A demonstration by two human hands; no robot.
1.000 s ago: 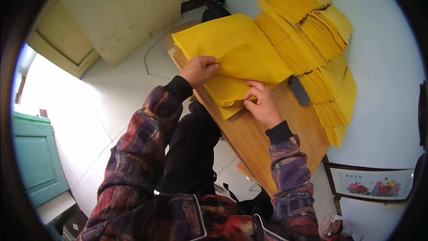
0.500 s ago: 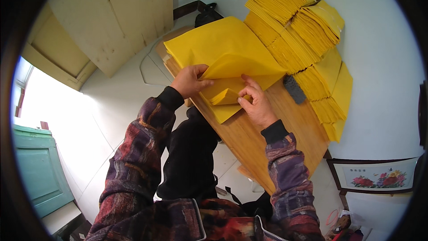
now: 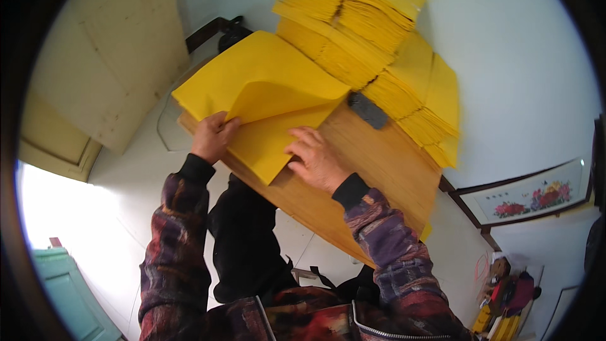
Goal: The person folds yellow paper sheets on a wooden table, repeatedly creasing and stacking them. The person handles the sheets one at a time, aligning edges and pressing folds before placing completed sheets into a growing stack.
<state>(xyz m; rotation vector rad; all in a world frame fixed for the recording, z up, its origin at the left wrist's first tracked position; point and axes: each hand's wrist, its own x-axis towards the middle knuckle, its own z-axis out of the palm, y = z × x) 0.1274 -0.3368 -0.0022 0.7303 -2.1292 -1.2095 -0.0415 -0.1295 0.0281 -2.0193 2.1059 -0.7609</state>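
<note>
A stack of yellow paper sheets (image 3: 252, 57) lies on the wooden table in front of me. My left hand (image 3: 214, 137) is closed at the near left edge, thumb and fingers pinching a lifted yellow sheet (image 3: 265, 98). That sheet bows upward, and its raised edge runs toward the right corner of the stack. Under it shows a flat yellow sheet (image 3: 268, 142), its near corner pointing toward me. Beside the right edge of this lower sheet is my right hand (image 3: 315, 161), fingers apart and loosely curved, fingertips at the edge, holding nothing.
Tall bundles of folded yellow paper (image 3: 360, 31) are piled against the wall behind the stack. A dark grey block (image 3: 368, 110) sits on the wooden table (image 3: 379, 158) beside them. A framed flower picture (image 3: 524, 196) stands at the right; wooden boards (image 3: 101, 57) lean at the left.
The small folded flap under my right fingers now lies flat, and those fingers have spread apart. My left hand still grips the lifted sheet. The whole view has swung, shifting the table leftward.
</note>
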